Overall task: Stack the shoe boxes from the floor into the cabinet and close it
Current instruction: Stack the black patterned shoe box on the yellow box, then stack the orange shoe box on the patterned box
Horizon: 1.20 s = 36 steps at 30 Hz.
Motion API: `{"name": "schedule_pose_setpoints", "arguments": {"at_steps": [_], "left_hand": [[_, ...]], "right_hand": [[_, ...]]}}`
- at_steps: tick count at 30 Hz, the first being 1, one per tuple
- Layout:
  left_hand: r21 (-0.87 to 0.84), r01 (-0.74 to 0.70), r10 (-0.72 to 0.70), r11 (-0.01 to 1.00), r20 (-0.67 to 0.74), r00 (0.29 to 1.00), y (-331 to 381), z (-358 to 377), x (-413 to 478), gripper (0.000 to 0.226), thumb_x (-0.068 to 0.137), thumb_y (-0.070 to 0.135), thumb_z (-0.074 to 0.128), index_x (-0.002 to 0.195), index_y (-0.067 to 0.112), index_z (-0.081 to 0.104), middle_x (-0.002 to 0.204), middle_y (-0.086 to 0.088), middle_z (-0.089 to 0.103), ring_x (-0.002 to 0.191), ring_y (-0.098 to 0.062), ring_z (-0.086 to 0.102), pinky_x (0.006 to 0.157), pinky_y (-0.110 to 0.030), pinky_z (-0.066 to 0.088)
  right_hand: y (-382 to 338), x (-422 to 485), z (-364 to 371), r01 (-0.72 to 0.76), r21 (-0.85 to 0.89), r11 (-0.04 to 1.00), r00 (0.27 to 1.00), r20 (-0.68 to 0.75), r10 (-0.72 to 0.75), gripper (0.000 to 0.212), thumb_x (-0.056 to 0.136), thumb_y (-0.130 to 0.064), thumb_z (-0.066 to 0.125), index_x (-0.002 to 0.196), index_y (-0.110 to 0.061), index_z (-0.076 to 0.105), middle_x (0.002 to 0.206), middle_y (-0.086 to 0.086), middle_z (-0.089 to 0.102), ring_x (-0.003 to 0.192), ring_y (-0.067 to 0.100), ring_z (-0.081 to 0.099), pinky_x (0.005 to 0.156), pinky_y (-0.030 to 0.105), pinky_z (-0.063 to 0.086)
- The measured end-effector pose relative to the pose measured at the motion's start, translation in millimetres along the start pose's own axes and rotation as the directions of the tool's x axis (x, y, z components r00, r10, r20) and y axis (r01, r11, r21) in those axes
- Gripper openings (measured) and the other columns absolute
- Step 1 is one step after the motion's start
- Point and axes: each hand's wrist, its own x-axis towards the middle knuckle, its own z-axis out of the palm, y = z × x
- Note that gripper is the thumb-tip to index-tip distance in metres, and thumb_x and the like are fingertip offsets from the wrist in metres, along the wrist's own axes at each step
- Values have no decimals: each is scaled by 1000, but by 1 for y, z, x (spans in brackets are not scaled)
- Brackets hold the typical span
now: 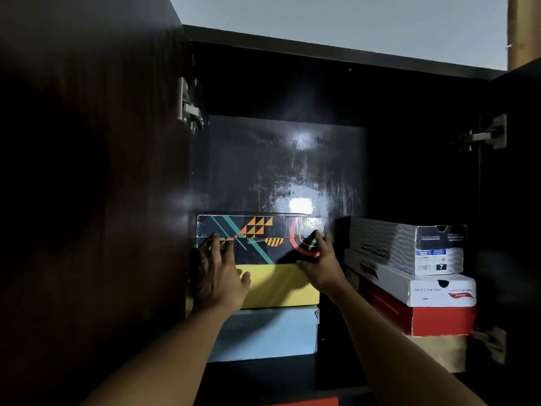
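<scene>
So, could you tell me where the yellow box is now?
Head view, left stack in the cabinet: the yellow box sits between the patterned box and the blue box.

Dark brown cabinet (87, 171); at 9 o'clock, a black box (260, 238) with teal stripes and orange triangles over a yellow box (281, 285) and pale blue box (263, 335); at 3 o'clock, a grey-and-white wave-patterned box (407, 244), white box (415, 285), red box (424, 317)

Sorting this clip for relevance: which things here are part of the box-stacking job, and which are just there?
Job:
patterned black box
yellow box
blue box
right-hand stack
cabinet
left hand
right hand

Just there:
wall
wooden post
</scene>
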Motion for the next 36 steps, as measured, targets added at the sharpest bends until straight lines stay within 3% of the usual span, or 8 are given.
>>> {"name": "schedule_pose_setpoints", "arguments": {"at_steps": [5, 8, 13, 17, 21, 24, 29, 36], "left_hand": [[21, -3, 2, 1000, 16, 1000, -1, 3, 3, 80, 88, 49, 61, 155, 25, 24, 162, 0, -12, 149, -34, 2, 111, -48, 39], [16, 12, -12, 1000, 24, 1000, 1, 0, 2, 81, 86, 52, 63, 154, 28, 27, 161, 2, -11, 148, -33, 7, 107, -48, 43], [9, 21, -22, 1000, 87, 996, 15, -19, -8, 78, 86, 56, 63, 151, 25, 33, 162, 2, -7, 145, -30, 23, 100, -41, 48], [-38, -36, 43, 999, 183, 982, 32, -42, -30, 74, 88, 51, 63, 149, 23, 34, 165, 3, -4, 144, -27, 30, 97, -40, 46], [-38, -109, 115, 993, 280, 953, 54, -60, -71, 69, 88, 52, 62, 146, 22, 38, 163, 2, 12, 141, -26, 32, 101, -42, 43], [-59, -188, 197, 980, 334, 922, 75, -66, -116, 64, 86, 54, 61, 137, 20, 45, 151, 1, 29, 131, -27, 42, 96, -41, 47], [-215, -292, 360, 932, 451, 816, 129, -54, -193, 66, 86, 55, 60, 139, 19, 45, 143, 1, 36, 130, -27, 47, 96, -39, 49], [-440, -314, 536, 841, 606, 588, 203, -20, -302, 58, 87, 52, 63, 133, 19, 49, 135, -1, 47, 124, -27, 52, 97, -40, 49]], "right_hand": [[6, 5, 0, -24, -29, 999, 996, 82, 26, 94, 87, -11, 74, 159, -20, 14, 166, 8, -8, 152, 27, 14, 120, 37, 26], [3, 4, -6, -5, -49, 999, 997, 81, 9, 93, 86, -13, 75, 159, -20, 17, 166, 8, -1, 149, 30, 23, 118, 44, 32], [-8, -21, -20, 9, -123, 992, 999, 48, -3, 84, 88, -16, 73, 157, -17, 24, 165, 12, 10, 150, 26, 23, 112, 24, 29], [-12, -62, -45, -28, -192, 981, 996, 75, 43, 90, 87, -24, 75, 157, -12, 20, 160, 16, 22, 148, 29, 25, 117, 30, 24], [-7, -120, -86, -112, -227, 967, 989, 71, 131, 99, 76, -38, 76, 156, -14, 23, 155, 15, 33, 143, 30, 36, 118, 43, 33], [-6, -173, -120, -154, -306, 939, 983, 48, 176, 93, 73, -44, 72, 152, -12, 33, 150, 12, 42, 139, 31, 41, 115, 39, 36], [5, -270, -174, -367, -343, 865, 922, -13, 386, 90, 88, -30, 73, 157, -16, 18, 153, 12, 33, 139, 27, 39, 109, 25, 32], [46, -396, -245, -590, -424, 687, 794, -151, 589, 93, 90, -40, 68, 159, -21, 10, 156, 12, 28, 141, 29, 38, 113, 35, 37]]}}
